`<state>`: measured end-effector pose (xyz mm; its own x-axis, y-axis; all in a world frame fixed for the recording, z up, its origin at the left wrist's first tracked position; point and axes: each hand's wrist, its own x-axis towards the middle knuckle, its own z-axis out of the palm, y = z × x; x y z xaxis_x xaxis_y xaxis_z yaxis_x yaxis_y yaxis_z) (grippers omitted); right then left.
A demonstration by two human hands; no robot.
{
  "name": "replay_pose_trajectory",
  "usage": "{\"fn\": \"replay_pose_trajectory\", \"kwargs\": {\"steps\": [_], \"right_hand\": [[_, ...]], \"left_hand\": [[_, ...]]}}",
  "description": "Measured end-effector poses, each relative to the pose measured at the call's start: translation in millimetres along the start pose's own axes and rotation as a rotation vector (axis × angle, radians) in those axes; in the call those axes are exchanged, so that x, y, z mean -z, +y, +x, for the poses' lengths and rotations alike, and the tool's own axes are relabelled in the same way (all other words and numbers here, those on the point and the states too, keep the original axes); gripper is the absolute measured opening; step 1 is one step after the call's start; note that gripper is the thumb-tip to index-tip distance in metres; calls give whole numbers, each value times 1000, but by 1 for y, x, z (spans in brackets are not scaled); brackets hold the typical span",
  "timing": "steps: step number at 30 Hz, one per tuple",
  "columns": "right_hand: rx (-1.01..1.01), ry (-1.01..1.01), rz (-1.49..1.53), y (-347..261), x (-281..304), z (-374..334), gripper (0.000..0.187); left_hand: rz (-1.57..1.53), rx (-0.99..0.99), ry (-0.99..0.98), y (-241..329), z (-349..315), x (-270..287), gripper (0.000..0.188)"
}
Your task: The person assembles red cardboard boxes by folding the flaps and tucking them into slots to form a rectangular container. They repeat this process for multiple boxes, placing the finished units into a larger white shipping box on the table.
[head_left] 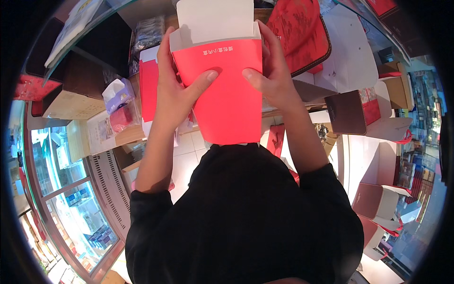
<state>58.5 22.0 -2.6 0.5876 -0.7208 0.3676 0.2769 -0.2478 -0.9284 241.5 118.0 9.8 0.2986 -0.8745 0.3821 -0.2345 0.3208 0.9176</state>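
A red cardboard box (229, 102) with a white inside is held up in front of me between both hands. Its far end is open, and a broad white flap (217, 19) stands out from it. My left hand (177, 85) grips the box's left side, the thumb lying on the red face. On the other side, my right hand (272, 71) holds it the same way, thumb pressed on the front. The fingers of both hands are partly hidden behind the box. The near end of the box reaches my black shirt.
Flat red and white cardboard pieces (149, 85) lie on the wooden table to the left, beside a tissue pack (118, 94). A red bag (295, 33) and an open white-lined box (347, 52) are at the right. Brown-lidded boxes (346, 112) stand farther right. A glass display case (75, 189) is at lower left.
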Motion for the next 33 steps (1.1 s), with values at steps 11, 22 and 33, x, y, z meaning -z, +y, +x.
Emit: {"fn": "replay_pose_trajectory", "kwargs": {"steps": [11,22,33], "right_hand": [[-30,-118,-27,-15,9,2,96],[-107,-211,-121,-20,15,3,74],[-204,-236,-225,-29,17,8,53]], "left_hand": [[-74,63,-137,0,5,11,73],[-9,57,-210,-6,8,20,65],[55,132,-221,-3,15,17,66]]}}
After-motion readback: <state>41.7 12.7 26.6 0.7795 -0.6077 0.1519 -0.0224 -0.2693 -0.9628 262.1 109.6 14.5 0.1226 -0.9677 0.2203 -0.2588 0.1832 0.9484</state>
